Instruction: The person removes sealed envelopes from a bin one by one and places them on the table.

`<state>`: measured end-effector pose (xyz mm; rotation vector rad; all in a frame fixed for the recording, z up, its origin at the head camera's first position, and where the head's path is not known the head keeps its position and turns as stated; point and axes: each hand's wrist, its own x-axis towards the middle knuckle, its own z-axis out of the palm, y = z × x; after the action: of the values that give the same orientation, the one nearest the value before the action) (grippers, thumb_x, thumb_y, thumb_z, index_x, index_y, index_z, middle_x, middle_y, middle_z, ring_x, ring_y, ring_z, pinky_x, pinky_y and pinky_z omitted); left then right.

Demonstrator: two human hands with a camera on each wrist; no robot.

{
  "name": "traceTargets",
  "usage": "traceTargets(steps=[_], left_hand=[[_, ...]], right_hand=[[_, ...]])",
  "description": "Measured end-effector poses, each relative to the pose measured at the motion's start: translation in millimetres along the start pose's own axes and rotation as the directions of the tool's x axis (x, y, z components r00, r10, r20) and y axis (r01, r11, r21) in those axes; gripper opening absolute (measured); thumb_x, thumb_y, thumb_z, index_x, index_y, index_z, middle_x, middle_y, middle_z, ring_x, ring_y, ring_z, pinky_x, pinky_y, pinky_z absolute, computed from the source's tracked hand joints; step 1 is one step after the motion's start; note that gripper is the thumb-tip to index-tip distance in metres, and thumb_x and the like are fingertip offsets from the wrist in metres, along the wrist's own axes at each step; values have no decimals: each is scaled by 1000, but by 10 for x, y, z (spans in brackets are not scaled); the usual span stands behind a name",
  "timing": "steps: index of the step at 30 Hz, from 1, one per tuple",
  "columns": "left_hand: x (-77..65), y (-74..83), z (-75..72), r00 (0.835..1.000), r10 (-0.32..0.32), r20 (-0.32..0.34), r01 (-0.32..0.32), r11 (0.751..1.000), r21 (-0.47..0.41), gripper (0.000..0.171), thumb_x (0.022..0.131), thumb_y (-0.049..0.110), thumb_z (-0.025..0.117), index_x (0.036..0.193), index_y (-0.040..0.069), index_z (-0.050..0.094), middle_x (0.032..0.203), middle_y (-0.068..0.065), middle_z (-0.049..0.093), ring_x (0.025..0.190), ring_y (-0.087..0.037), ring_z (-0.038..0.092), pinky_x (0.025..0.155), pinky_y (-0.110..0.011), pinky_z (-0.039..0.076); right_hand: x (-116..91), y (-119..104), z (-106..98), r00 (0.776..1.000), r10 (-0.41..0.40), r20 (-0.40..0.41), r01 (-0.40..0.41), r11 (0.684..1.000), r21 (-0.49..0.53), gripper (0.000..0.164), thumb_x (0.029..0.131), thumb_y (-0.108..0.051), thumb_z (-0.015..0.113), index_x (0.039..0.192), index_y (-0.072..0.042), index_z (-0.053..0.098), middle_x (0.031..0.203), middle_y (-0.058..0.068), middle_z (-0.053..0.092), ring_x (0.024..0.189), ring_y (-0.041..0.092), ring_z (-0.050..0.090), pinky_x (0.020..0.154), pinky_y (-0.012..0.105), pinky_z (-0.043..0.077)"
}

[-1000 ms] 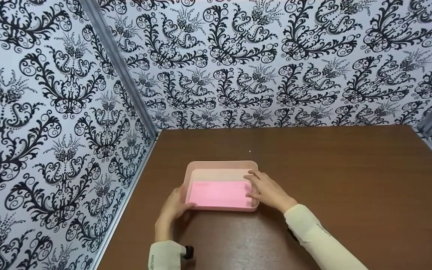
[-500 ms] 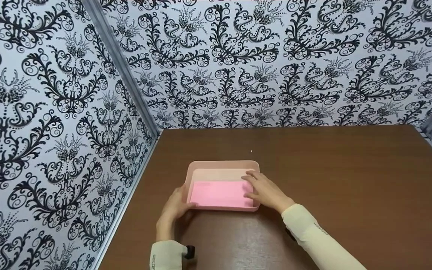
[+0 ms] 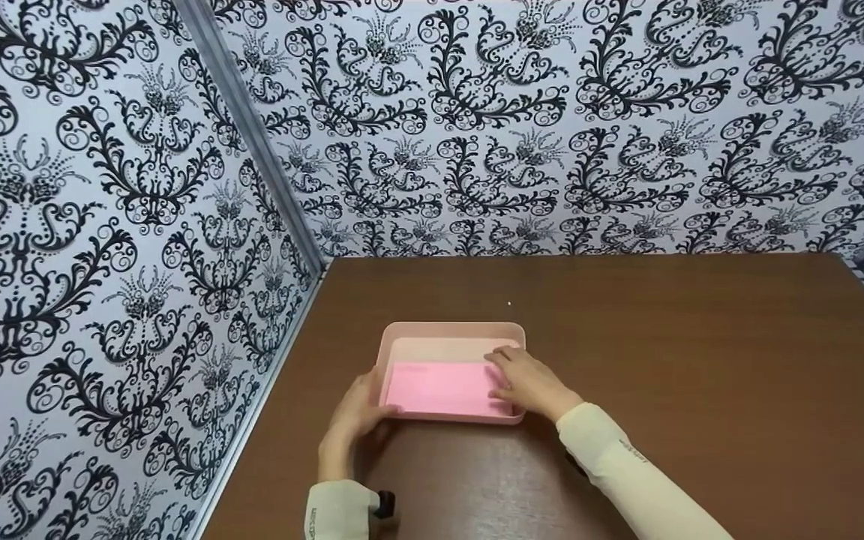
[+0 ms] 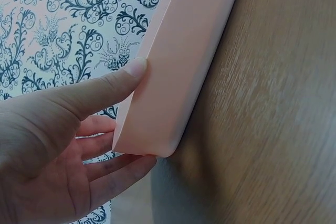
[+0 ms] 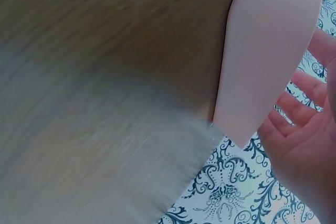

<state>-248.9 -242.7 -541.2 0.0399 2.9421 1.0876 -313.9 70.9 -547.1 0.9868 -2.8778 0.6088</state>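
1 flat pink item point(image 3: 443, 388) inside peach tray point(image 3: 439, 349), near side.

Even light, pale glare on the tabletop point(image 3: 477, 480), soft shadow beside the tray point(image 4: 170, 72), right wrist view blurry

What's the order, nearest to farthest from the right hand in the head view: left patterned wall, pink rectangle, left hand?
1. Pink rectangle: inside the tray, overlapped by the right hand's fingertips in this view.
2. Left hand: at the tray's left side.
3. Left patterned wall: farther left, beyond the left hand.
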Motion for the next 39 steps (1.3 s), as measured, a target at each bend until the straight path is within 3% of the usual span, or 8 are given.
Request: traceTargets(steps=[7,13,25,31,39], left_hand=[[5,-22,7,1000,18,-6,-18,1000,-5,82,81,19,81,148,-5,39,141,-34,48,133,-49,46,112,-61,35],[-18,-36,11,1000,30,-10,-30,1000,11,80,82,19,81,148,-2,40,140,-33,50,132,-49,47,110,-62,37],[-14,-22,3,1000,9,-9,-9,1000,-15,81,83,19,79,150,-1,39,145,-32,47,136,-49,43,112,-62,34],[-13,-20,-3,1000,2,-10,-2,1000,-21,80,84,19,79,150,-3,38,146,-32,45,137,-49,43,113,-62,34],[-24,-10,1,1000,-9,1,9,1000,5,84,83,21,79,150,-5,36,146,-34,44,136,-49,44,112,-61,35]], right_hand=[[73,-27,54,998,34,54,-31,997,-65,68,81,-33,82,135,-2,56,134,20,59,128,38,53,107,51,45],[77,-61,66,996,21,85,-11,992,-123,66,83,-34,79,136,-1,55,131,20,61,126,40,54,107,52,44],[82,-68,62,998,-27,53,35,984,-173,65,82,-33,79,132,1,58,127,20,64,121,39,58,106,50,46],[78,-69,60,999,-34,21,37,986,-164,63,81,-32,80,131,1,58,124,20,65,119,39,59,103,50,48],[43,-111,28,1000,15,-12,-16,998,-69,60,84,-27,78,134,-3,56,128,18,63,123,38,57,100,53,50]])
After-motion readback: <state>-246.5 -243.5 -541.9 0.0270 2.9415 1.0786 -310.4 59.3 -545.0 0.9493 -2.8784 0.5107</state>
